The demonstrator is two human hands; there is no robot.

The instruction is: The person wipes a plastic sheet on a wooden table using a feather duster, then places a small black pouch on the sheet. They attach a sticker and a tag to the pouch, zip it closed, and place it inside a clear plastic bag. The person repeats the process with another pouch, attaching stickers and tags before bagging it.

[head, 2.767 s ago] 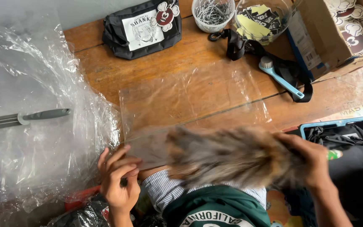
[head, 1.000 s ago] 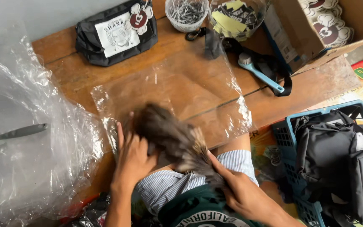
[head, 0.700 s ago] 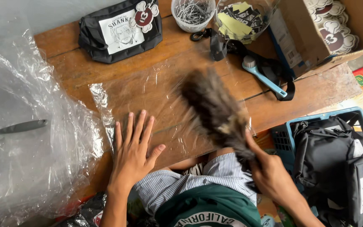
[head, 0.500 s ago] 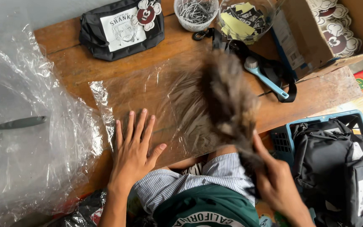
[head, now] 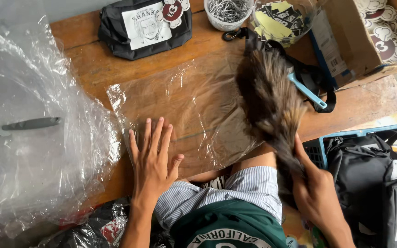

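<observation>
- While the left hand (head: 152, 158) lies flat with fingers (head: 149, 133) spread apart, its palm presses the near edge of a clear plastic sheet (head: 184, 110) on the wooden worktop (head: 88, 59).
- The right hand (head: 315, 193), at 4 o'clock from the sheet, has its fingers clamped on the handle of a brown feather duster (head: 269, 98); the blurred feathers lie over the sheet's right edge, pointing toward 12 o'clock.
- At 11 o'clock from the sheet: a black pouch (head: 143, 27) with a printed panel.
- At 12 o'clock: a white tub of metal clips (head: 228, 11).
- At 3 o'clock from the duster: a light-blue brush (head: 306, 91) on a black strap.
- At 9 o'clock: crumpled clear film (head: 28, 138) over a grey-handled tool (head: 24, 125).
</observation>
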